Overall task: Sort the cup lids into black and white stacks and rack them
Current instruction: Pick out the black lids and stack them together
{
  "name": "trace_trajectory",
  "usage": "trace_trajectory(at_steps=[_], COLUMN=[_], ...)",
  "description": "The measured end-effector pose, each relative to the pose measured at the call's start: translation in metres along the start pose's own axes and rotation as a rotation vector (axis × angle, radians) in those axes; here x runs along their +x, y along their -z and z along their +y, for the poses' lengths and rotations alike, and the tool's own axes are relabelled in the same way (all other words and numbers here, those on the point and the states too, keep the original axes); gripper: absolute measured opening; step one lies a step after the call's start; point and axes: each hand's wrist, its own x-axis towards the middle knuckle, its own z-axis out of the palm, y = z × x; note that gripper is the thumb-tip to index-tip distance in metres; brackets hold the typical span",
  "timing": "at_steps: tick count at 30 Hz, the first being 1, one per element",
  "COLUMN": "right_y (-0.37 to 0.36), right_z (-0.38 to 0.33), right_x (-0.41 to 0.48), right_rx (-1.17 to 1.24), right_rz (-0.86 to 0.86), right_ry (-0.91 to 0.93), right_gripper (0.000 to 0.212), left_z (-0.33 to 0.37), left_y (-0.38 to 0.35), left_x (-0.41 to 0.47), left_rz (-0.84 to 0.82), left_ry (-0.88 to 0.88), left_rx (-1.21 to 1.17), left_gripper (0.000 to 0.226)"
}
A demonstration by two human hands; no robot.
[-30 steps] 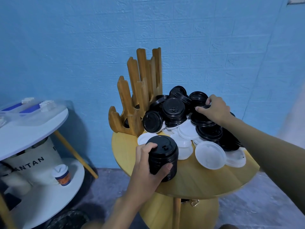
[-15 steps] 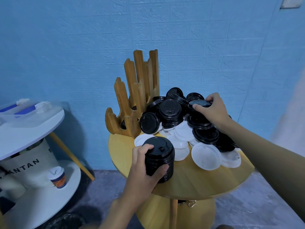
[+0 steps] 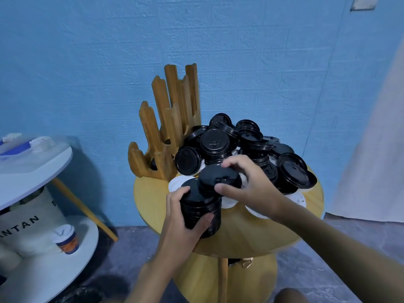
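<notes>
Left hand grips the black lid stack on the table; right hand pinches a black lid above it

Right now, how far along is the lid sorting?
Done: a black stack of several lids stands on the yellow table, gripped by the left hand. In hand: the right hand holds one black lid just above it. Left: the pile of loose black lids, the white lids under it, and racking; the wooden rack shows no stack.
</notes>
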Motion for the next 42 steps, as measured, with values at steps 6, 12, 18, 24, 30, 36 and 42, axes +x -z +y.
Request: trace_trajectory(at_steps=[6,12,18,24,30,36,42], right_y=[-0.017,-0.022,0.002,0.062,0.078,0.075,0.065], right_z=[0.001,-0.006,0.002,0.043,0.065,0.057,0.031], right_x=[-0.001,0.008,0.017,0.055,0.076,0.077,0.057], right_rx=[0.011,-0.122,-0.161,-0.641,-0.690,-0.655,-0.341], right_rz=[-0.126,-0.313,-0.052,0.435,0.331,0.294,0.277], right_ry=[0.001,0.020,-0.007,-0.251,-0.344,-0.316,-0.120], right_gripper=[0.030,0.026,0.028,0.038,0.024,0.014,0.009], left_z=[0.007,0.004,0.002,-0.002,-0.003,-0.004,-0.005], left_y=[0.000,0.000,0.000,-0.005,-0.007,-0.007,-0.006], left_x=[-0.001,-0.002,0.000,0.002,0.002,0.002,0.002], left_rz=[0.007,-0.009,-0.016,0.011,0.023,0.026,0.027], left_ry=[0.033,0.004,-0.036,-0.036,-0.033,-0.032,-0.028], left_rx=[-0.095,-0.032,0.051,0.062,0.039,0.019,0.019], left_gripper=[0.085,0.082,0.062,0.062,0.062,0.062,0.062])
